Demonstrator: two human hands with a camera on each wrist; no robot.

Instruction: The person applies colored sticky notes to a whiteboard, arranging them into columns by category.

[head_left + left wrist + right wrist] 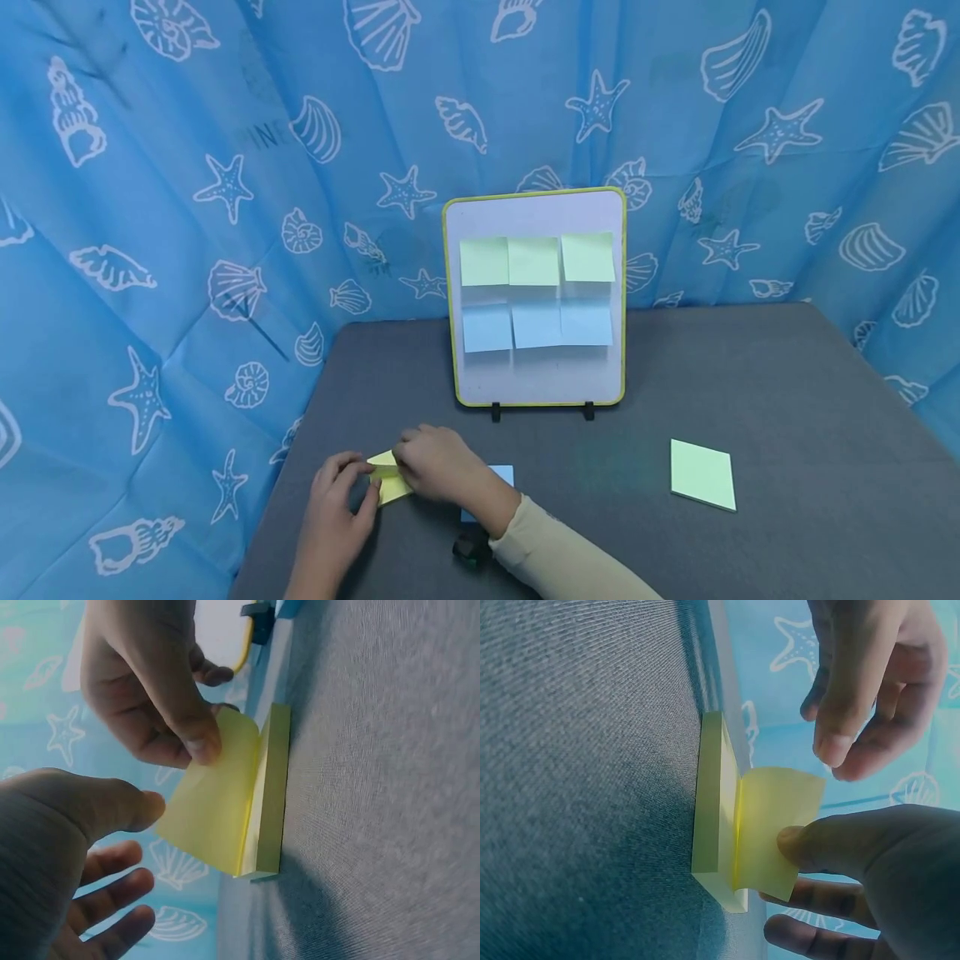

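A pad of yellow sticky notes (pixel 392 493) lies on the dark table at the front left, between both hands. Its top sheet (pixel 214 799) is lifted and stands up from the pad, still joined along one edge. My right hand (pixel 437 467) pinches that sheet near one corner between thumb and fingers, as the right wrist view shows. The left hand (pixel 333 508) is at the sheet's other side, its thumb tip (pixel 152 806) right by the corner and its fingers loosely bent, gripping nothing.
Behind stands a whiteboard (pixel 536 383) with a yellow rim, bearing three green notes (pixel 533 262) above three blue notes (pixel 537 323). A blue pad (pixel 502 475) is partly hidden under my right forearm, near a small black object (pixel 470 550). A green pad (pixel 702 475) lies at right.
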